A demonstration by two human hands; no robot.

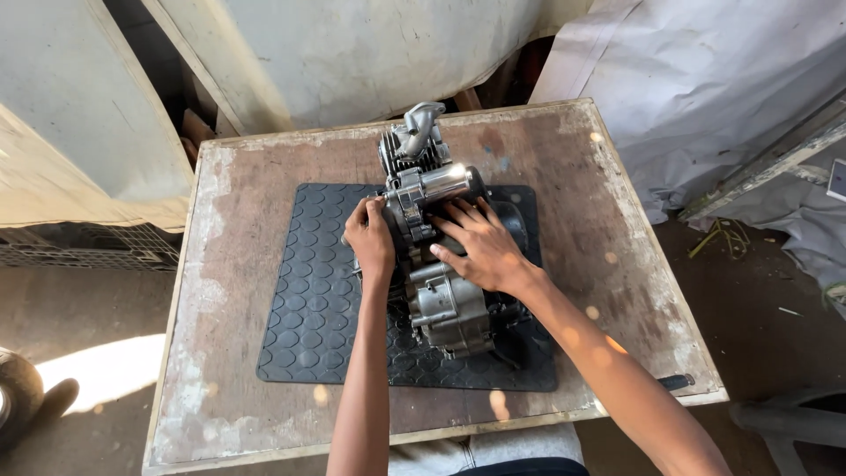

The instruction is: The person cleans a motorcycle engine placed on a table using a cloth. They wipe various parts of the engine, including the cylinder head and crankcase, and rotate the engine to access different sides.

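A small grey metal engine (445, 304) lies on a black rubber mat (308, 317) in the middle of a worn wooden table (220, 405). Its finned cylinder and curved intake pipe (421, 119) point away from me. A shiny cylindrical motor (445, 182) sits on top of the engine. My left hand (370, 238) grips the engine's left side beside that shiny motor. My right hand (480, 247) lies spread over the engine's right side, fingertips against the shiny motor and the dark cover behind it.
Pale boards (88, 132) lean behind and left of the table. Grey sheeting (705, 79) covers things at the right. A black plastic crate (79, 247) lies at the left, and a tyre (13, 392) shows at the lower left edge. A dark handle (677, 382) pokes from the table's right front corner.
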